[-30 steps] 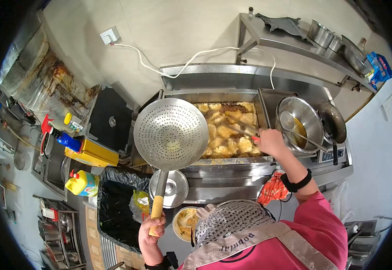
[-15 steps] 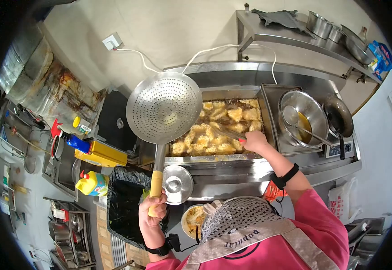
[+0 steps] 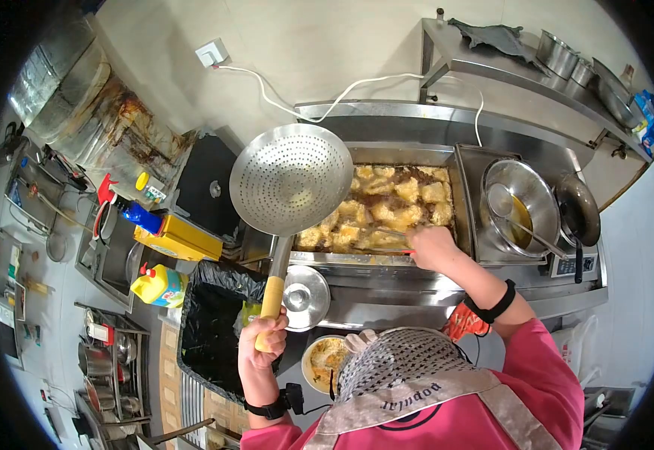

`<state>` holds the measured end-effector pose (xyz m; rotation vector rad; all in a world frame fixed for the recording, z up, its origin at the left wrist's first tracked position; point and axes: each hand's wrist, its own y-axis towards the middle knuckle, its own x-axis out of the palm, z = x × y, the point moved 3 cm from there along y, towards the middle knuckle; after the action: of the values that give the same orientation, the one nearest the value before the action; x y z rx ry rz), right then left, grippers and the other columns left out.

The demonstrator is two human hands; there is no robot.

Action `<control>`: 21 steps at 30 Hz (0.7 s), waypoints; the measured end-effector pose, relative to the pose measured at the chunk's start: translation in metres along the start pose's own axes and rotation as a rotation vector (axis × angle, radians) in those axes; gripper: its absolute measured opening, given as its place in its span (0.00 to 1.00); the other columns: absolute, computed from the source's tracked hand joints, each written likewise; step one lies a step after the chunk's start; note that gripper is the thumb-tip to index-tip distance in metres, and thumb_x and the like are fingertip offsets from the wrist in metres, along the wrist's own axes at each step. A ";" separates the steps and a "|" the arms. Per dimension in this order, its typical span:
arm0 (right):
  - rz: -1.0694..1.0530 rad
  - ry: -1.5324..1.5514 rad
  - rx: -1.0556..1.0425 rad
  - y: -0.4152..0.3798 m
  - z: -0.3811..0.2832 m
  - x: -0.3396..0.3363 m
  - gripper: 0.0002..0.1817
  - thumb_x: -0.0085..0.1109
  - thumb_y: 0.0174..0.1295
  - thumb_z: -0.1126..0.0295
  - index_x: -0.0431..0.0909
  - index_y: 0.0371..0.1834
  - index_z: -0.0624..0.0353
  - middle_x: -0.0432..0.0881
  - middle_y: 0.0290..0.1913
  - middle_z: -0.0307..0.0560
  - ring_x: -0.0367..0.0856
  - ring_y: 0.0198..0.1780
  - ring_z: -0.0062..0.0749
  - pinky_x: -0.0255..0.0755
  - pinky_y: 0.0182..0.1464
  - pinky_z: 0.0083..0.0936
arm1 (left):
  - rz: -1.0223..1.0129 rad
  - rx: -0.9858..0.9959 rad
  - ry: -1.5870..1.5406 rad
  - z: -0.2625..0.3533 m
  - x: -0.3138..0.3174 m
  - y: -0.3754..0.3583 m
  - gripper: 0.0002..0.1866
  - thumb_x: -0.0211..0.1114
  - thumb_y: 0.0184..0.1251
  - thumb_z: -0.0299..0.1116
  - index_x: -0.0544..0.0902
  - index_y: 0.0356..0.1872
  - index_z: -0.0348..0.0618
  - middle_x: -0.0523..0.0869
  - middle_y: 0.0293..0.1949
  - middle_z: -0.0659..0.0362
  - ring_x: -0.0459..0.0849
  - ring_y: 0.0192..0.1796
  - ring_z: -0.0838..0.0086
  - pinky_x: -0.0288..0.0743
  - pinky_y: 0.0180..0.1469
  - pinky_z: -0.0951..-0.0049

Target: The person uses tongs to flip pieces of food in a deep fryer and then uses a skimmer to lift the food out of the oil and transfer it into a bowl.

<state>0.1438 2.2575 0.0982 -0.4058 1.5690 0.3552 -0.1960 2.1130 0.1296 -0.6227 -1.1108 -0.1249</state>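
My left hand [image 3: 262, 339] is closed round the wooden handle of a large perforated skimmer [image 3: 291, 180]. Its round bowl is raised over the left end of the fryer [image 3: 372, 260] and hides part of it. Golden battered pieces [image 3: 409, 191] crowd the dark, bubbling oil. Over the fryer's front right part, my right hand [image 3: 433, 249] grips what look like metal tongs [image 3: 391, 238] with a bit of red by the fingers. The thin metal arms reach left among the pieces; their tips are hard to make out.
Right of the fryer stand a steel bowl [image 3: 493, 234] with a ladle and yellow liquid, and a dark pan [image 3: 578, 206]. A lid [image 3: 306, 298], a black-lined bin [image 3: 211, 330] and a bowl of crumbs [image 3: 312, 367] are near my left arm. A shelf [image 3: 484, 56] hangs above.
The view has shifted, so the surroundings sit further right. My right hand has come toward the fryer's front edge with the tongs. The skimmer stays held up over the left end.
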 end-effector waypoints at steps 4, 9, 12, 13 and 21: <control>-0.030 -0.060 -0.049 0.019 -0.012 0.008 0.14 0.59 0.43 0.72 0.76 0.36 0.62 0.81 0.30 0.50 0.82 0.31 0.42 0.75 0.32 0.33 | -0.026 0.025 0.006 0.002 0.005 -0.003 0.16 0.55 0.54 0.22 0.67 0.45 0.31 0.68 0.24 0.60 0.64 0.14 0.85 0.58 0.12 0.87; -0.048 -0.080 -0.063 0.015 -0.002 -0.009 0.16 0.59 0.44 0.73 0.75 0.37 0.67 0.81 0.34 0.51 0.81 0.38 0.38 0.75 0.35 0.30 | -0.038 0.044 0.014 0.005 0.008 -0.009 0.15 0.55 0.54 0.23 0.67 0.44 0.31 0.68 0.24 0.60 0.65 0.14 0.85 0.59 0.12 0.87; 0.013 -0.138 -0.085 0.017 0.005 -0.004 0.12 0.58 0.46 0.71 0.75 0.35 0.65 0.79 0.33 0.50 0.80 0.38 0.36 0.74 0.34 0.30 | -0.039 0.045 0.026 0.004 0.009 -0.009 0.15 0.54 0.55 0.22 0.67 0.44 0.31 0.68 0.25 0.60 0.65 0.14 0.85 0.59 0.12 0.87; 0.066 -0.161 -0.109 0.021 0.009 0.004 0.12 0.58 0.47 0.71 0.75 0.35 0.64 0.79 0.32 0.49 0.80 0.37 0.36 0.74 0.33 0.30 | -0.040 0.042 0.022 0.004 0.009 -0.009 0.15 0.54 0.55 0.22 0.67 0.44 0.31 0.68 0.25 0.60 0.64 0.14 0.85 0.59 0.12 0.86; -0.022 -0.075 -0.089 0.016 0.016 0.026 0.12 0.55 0.51 0.65 0.77 0.31 0.63 0.80 0.29 0.51 0.81 0.32 0.38 0.74 0.33 0.32 | -0.045 0.022 -0.019 0.006 0.010 -0.008 0.14 0.54 0.55 0.22 0.68 0.44 0.31 0.68 0.25 0.60 0.64 0.14 0.85 0.59 0.13 0.86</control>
<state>0.1497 2.2782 0.0708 -0.4730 1.4779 0.4204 -0.1990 2.1112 0.1434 -0.5803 -1.1432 -0.1454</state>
